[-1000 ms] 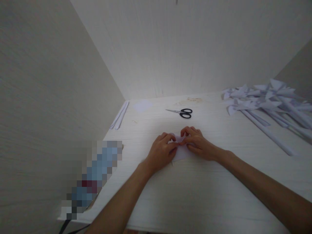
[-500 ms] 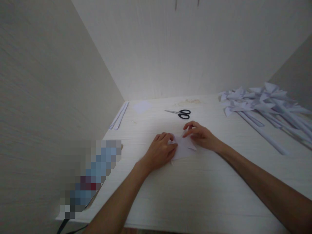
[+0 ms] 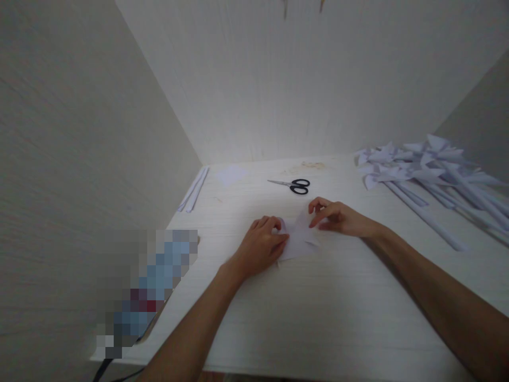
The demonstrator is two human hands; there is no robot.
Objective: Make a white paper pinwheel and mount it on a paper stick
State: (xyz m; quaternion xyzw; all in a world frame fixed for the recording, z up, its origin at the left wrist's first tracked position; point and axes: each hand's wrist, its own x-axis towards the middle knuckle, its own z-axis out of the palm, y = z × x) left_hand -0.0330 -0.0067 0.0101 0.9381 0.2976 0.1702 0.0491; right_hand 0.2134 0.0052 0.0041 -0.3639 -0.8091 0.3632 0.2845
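A small white sheet of paper (image 3: 299, 240) lies on the white table (image 3: 326, 318), partly folded. My left hand (image 3: 262, 245) presses down on its left side with curled fingers. My right hand (image 3: 338, 218) pinches the paper's upper right corner and lifts that flap off the table. Black-handled scissors (image 3: 292, 185) lie just beyond the paper, untouched.
A pile of white paper pinwheels on rolled paper sticks (image 3: 429, 175) fills the back right. Thin paper strips (image 3: 194, 190) lie along the left wall, beside a small paper square (image 3: 233, 174). A blurred object (image 3: 145, 289) sits at the table's left edge. Walls enclose three sides.
My right hand came away from the left hand, moved right and up, and raised a flap of the paper. The left hand stayed pressing on the sheet.
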